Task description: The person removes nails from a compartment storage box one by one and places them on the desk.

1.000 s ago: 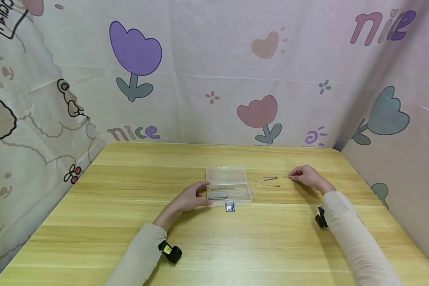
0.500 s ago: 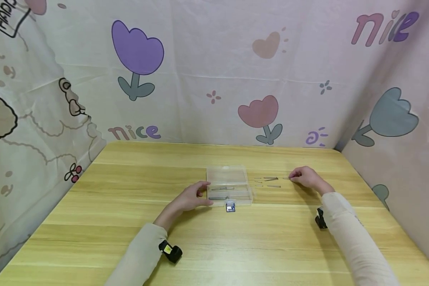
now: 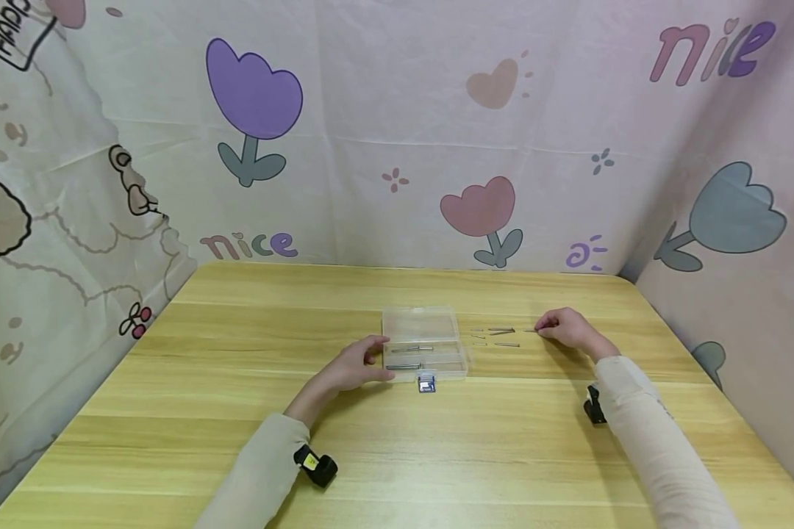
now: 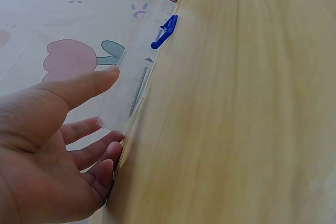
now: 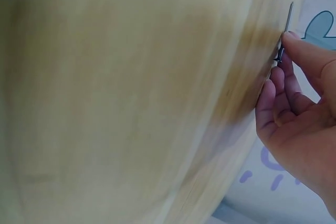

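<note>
A clear plastic compartment box [image 3: 465, 361], lid raised at the back, sits mid-table with several nails [image 3: 403, 366] in its compartments. My left hand [image 3: 352, 365] holds the box's left end between thumb and fingers; in the left wrist view the thumb [image 4: 107, 74] lies along the box's side. To the right, my right hand [image 3: 572, 328] pinches a nail [image 5: 288, 18] between thumb and fingertips, close over the table. Its point sticks out beyond the thumb and its head shows below, between the fingers. Several loose nails [image 3: 506, 344] lie between the box and this hand.
A blue clasp [image 3: 426, 383] hangs at the front of the box. The wooden table [image 3: 397, 455] reaches to a printed cloth backdrop [image 3: 370, 95] behind and at both sides. Black wrist cameras [image 3: 315, 466] are strapped to both sleeves.
My right hand has barely shifted, and the nail in its fingertips shows a little more plainly. The left hand and box stay put; the head view has turned slightly.
</note>
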The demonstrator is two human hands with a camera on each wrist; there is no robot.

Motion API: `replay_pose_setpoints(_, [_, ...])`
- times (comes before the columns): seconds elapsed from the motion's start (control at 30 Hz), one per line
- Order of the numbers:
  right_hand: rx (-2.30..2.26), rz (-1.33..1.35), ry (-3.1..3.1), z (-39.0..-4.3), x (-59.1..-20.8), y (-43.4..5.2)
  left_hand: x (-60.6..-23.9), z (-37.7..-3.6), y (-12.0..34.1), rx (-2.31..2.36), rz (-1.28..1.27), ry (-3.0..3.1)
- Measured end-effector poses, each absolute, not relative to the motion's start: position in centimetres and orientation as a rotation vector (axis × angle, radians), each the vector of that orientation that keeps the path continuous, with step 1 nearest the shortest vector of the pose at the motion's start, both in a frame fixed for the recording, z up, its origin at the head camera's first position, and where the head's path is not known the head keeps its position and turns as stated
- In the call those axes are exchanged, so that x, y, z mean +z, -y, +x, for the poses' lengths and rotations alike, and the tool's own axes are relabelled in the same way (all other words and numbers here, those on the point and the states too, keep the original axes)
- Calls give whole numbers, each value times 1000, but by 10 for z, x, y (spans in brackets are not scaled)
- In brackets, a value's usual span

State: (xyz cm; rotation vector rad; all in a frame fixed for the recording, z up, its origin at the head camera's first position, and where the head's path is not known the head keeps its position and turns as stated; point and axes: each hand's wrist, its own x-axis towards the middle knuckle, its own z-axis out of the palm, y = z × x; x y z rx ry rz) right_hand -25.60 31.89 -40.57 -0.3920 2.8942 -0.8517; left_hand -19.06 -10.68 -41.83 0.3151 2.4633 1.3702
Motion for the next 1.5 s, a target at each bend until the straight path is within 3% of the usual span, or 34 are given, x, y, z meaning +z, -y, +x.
replay_pose_setpoints(0.77, [-936,-325,-2916,-255,-398,-312,-418,-189,107,1386,332,-2457])
replay_pose_setpoints(1.5, [-870,-809,-2826,-246,-371,-212,-416,-189,106,1393,313,-2446])
